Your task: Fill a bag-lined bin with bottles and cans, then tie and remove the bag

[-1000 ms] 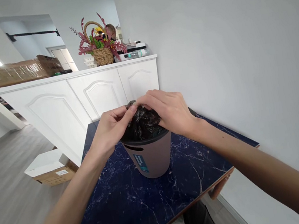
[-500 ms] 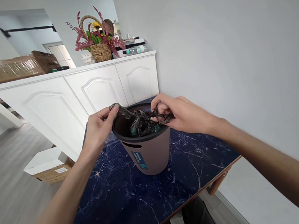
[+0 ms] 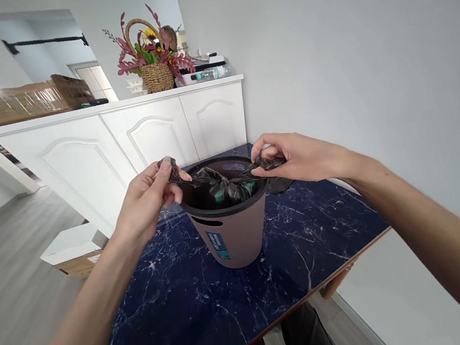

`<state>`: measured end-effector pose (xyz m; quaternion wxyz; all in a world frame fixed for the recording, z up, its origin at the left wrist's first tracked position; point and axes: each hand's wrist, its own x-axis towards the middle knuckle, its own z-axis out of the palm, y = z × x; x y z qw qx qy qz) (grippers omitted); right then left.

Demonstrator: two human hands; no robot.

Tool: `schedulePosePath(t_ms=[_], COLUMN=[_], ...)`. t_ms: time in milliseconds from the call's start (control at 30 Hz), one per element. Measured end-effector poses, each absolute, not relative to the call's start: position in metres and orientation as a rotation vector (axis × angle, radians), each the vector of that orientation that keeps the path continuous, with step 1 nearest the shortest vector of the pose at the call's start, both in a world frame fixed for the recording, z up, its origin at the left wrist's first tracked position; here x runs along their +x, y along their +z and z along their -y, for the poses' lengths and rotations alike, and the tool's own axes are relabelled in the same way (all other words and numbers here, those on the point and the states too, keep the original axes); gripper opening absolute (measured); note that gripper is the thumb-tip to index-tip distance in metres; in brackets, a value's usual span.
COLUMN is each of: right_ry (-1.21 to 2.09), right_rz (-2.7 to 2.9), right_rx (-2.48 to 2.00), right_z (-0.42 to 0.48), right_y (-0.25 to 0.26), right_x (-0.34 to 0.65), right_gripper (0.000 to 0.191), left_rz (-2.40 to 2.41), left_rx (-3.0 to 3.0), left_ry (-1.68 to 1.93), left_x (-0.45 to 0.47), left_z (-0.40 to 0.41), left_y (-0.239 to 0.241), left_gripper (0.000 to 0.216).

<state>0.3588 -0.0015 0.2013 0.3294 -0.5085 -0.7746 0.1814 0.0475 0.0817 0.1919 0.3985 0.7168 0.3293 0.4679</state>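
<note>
Currently the mauve bin (image 3: 240, 243) is standing upright on the dark blue marbled table (image 3: 169, 314), and the black plastic bag (image 3: 233, 191) is sitting inside the bin, its gathered middle showing at the bin's mouth. At the bin's left side, the left hand (image 3: 142, 200) is pinching one twisted end of the bag; at the bin's right side, the right hand (image 3: 303, 157) is pinching the other end. Beyond the bin, the white cabinet (image 3: 160, 139) is bearing a flower basket (image 3: 158, 78), and left of the bin, a box (image 3: 75, 250) is resting on the floor (image 3: 20, 273)
</note>
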Motion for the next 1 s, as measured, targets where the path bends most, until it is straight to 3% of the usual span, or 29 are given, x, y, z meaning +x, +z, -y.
schedulePosePath(t_ms=[200,367,467,600,800,1000], right_ry=[0.191,0.360,0.405,0.498,0.517,0.541], right_rz=[2.160,2.367,2.369,2.123,1.536,1.163], right_rx=[-1.224,-1.324,-1.289,-1.239,-1.035,-0.858], right_z=[-0.009,-0.023,-0.030,-0.035,-0.041,-0.033], right_y=[0.209,0.215,0.215,0.211,0.222,0.259], right_x=[0.318,0.287,0.286,0.299,0.328,0.391], right_gripper=[0.030,0.032,0.023,0.020,0.031,0.014], left_rz=[-0.732,-0.710,-0.710,-0.717,-0.864,-1.267], left_rx=[1.824,1.874,1.888,1.794,1.285,1.213], left_ry=[1.292,1.323,1.328,1.592,1.696,1.388], left_x=[0.072,0.081,0.079,0.061,0.012,-0.018], left_z=[-0.050,-0.042,-0.044,-0.059,-0.114,-0.131], left_y=[0.208,0.212,0.209,0.199,0.125,0.023], left_gripper=[0.043,0.042,0.043,0.042,0.047,0.056])
